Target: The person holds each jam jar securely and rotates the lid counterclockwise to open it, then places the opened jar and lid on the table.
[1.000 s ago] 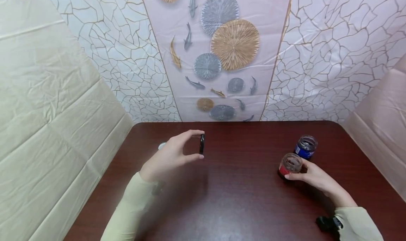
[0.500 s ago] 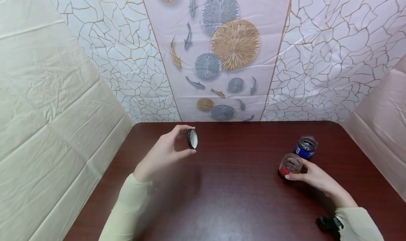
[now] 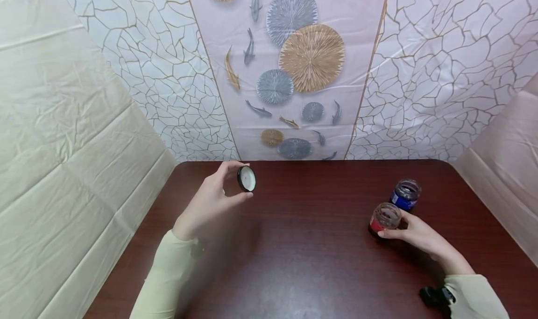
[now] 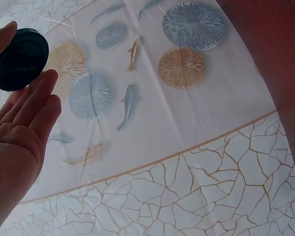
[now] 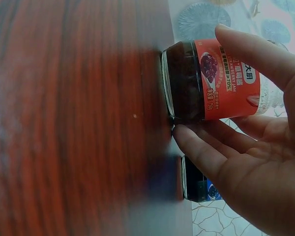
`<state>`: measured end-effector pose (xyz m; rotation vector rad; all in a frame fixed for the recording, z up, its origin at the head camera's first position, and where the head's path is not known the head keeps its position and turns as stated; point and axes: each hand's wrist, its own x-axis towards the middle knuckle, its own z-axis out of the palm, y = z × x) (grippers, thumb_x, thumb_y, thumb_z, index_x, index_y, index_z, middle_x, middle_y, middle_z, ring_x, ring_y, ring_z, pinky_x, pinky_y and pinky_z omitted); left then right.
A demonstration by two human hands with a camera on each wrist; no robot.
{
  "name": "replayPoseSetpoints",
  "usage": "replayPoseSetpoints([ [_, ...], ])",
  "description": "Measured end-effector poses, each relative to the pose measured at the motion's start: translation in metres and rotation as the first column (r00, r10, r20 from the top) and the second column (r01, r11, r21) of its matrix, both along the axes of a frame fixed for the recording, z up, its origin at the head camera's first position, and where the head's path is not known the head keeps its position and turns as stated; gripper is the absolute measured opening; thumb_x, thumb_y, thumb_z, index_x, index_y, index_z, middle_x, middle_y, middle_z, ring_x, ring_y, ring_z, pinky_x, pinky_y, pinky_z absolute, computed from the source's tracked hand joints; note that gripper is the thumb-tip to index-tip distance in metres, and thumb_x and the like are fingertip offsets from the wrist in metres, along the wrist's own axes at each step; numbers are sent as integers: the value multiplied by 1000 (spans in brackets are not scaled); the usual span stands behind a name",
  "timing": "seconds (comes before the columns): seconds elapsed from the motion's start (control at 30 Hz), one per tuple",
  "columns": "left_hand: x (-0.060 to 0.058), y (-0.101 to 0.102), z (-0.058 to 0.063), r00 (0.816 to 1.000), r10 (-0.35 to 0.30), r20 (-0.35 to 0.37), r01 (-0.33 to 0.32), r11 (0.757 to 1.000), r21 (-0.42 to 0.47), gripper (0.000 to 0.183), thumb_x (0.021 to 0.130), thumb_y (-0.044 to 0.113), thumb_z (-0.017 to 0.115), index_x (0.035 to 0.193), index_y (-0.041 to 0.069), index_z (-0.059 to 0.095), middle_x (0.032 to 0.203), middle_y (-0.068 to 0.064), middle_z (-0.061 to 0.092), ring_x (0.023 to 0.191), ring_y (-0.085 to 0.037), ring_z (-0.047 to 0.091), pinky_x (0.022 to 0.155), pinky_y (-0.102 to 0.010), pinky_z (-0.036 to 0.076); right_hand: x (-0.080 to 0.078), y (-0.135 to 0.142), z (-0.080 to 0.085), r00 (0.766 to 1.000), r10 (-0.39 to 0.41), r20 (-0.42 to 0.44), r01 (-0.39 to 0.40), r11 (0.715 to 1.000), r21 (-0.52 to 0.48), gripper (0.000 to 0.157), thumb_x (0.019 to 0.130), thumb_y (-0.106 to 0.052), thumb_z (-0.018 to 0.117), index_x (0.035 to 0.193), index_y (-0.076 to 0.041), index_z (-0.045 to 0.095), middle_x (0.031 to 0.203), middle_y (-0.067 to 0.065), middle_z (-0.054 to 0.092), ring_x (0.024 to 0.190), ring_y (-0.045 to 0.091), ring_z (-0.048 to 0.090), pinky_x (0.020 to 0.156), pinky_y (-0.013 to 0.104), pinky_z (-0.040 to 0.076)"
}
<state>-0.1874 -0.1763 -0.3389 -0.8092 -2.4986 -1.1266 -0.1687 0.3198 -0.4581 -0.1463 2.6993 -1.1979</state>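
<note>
My left hand pinches a round black jar lid by its edge between thumb and fingers, up over the back left of the table. The lid's pale inner face shows in the head view; its dark outer face shows in the left wrist view. On the right, my right hand grips a glass jar of strawberry jam with a red label, standing on the table without a lid. Right behind it stands a second lidless glass jar with a blue label, partly hidden by the fingers in the right wrist view.
The dark red-brown wooden table has rounded far corners. Patterned cloth hangs behind it, with pale cloth walls at both sides. A black strap sits at my right sleeve.
My left hand has drawn the lid leftward and slightly up, turning it from edge-on until its pale inside shows. The right hand and both jars have stayed put.
</note>
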Motion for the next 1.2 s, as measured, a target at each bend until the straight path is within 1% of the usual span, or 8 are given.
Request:
replayPoseSetpoints([
  [0.13, 0, -4, 0, 999, 37, -8, -37, 999, 13, 63, 82, 25, 85, 136, 24, 51, 126, 10, 62, 119, -11, 58, 88, -32, 47, 0, 0, 0, 1000, -2, 0, 2, 1000, -1, 83, 88, -34, 79, 145, 11, 39, 132, 30, 56, 123, 43, 49, 97, 58, 41],
  [0.2, 0, -6, 1, 998, 55, -17, -55, 998, 29, 65, 81, 25, 86, 136, 22, 52, 128, 10, 62, 119, -10, 57, 88, -33, 47, 0, 0, 0, 1000, -2, 1, 2, 1000, -1, 83, 88, -34, 79, 145, 11, 39, 133, 30, 56, 123, 43, 49, 97, 58, 41],
  [0.33, -1, -9, 0, 994, 90, -58, -87, 994, 66, 70, 78, 22, 89, 138, 16, 54, 130, 8, 61, 116, -11, 58, 94, -31, 48, -1, 1, 0, 1000, -1, 2, 1, 1000, 2, 83, 88, -34, 78, 146, 11, 38, 132, 30, 57, 122, 43, 50, 97, 58, 42],
  [0.53, -4, -18, -7, 987, 127, -102, -115, 986, 117, 69, 78, 19, 89, 138, 13, 56, 127, 4, 61, 114, -12, 58, 89, -25, 51, -2, 1, 1, 1000, 2, 21, -2, 1000, 3, 84, 89, -35, 77, 146, 11, 37, 133, 30, 56, 122, 43, 50, 96, 58, 43],
  [0.63, -5, -22, -11, 984, 145, -102, -130, 982, 138, 67, 78, 17, 89, 137, 11, 57, 127, 1, 61, 114, -14, 58, 88, -31, 53, -2, 1, 1, 1000, 4, 29, -3, 1000, -5, 84, 89, -35, 77, 146, 11, 36, 133, 30, 56, 122, 44, 50, 97, 59, 43],
  [0.77, -5, -26, -12, 975, 192, -114, -176, 974, 140, 66, 78, 18, 89, 135, 10, 58, 127, 0, 60, 113, -16, 58, 93, -36, 50, -3, 3, 0, 1000, 5, 25, -5, 1000, -3, 85, 89, -35, 77, 147, 11, 36, 134, 31, 55, 124, 44, 49, 97, 59, 43],
  [0.87, -6, -30, -14, 962, 239, -129, -223, 967, 127, 65, 79, 22, 89, 135, 11, 58, 127, 1, 60, 114, -17, 58, 97, -36, 44, -3, 4, 0, 1000, 6, 23, -6, 1000, 3, 86, 89, -36, 78, 147, 11, 35, 136, 31, 54, 125, 44, 48, 97, 59, 42],
  [1.2, -10, -57, -27, 933, 336, -128, -327, 941, 91, 65, 82, 25, 87, 137, 7, 58, 130, -3, 60, 121, -22, 54, 102, -42, 41, -1, 1, 1, 999, 2, 42, -1, 1000, -22, 89, 87, -39, 78, 149, 10, 35, 137, 30, 53, 126, 43, 47, 99, 59, 42],
])
